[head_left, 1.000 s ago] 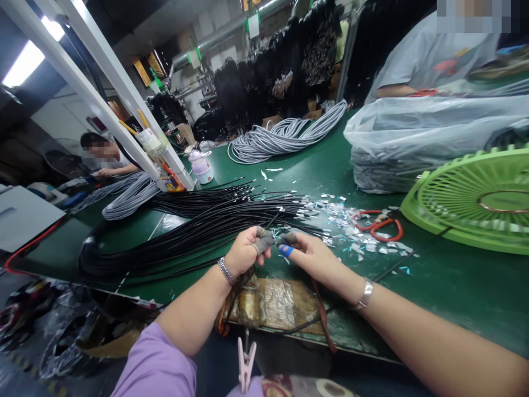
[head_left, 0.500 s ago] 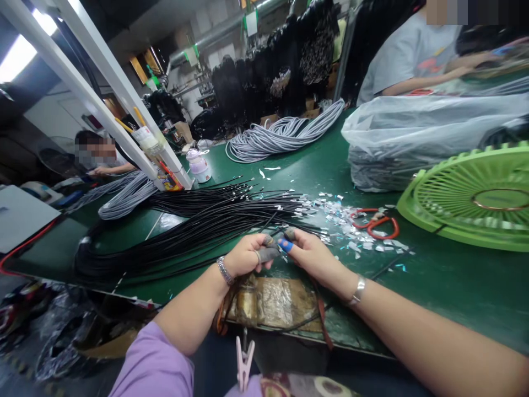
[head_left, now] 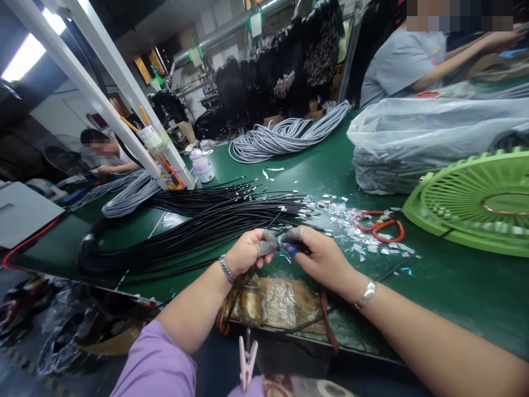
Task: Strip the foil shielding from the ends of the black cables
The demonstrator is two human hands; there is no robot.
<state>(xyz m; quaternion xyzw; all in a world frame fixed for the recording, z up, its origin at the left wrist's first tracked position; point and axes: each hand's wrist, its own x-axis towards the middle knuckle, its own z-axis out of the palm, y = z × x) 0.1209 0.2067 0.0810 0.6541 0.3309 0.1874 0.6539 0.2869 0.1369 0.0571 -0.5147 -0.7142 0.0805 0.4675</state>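
Observation:
Both hands meet in the middle over the near part of the green table. My left hand, with grey wraps on its fingertips, is closed in a pinch around the end of a thin black cable. My right hand pinches at that same end, thumb in a blue wrap and index finger in a grey one; the fingers mostly hide the tip. Just behind them lies a big bundle of black cables, with pale ends pointing right. Below the hands is a taped brown board at the table edge.
Right of the bundle are white and blue scraps and red-handled scissors. A green fan and a plastic bag stand farther right. Grey cable coils, a lilac bottle and two other people are beyond.
My right hand has turned, its fingers now curled more over the cable end, with the blue-wrapped thumb lower. The view has shifted slightly. The person at upper right has raised their arms.

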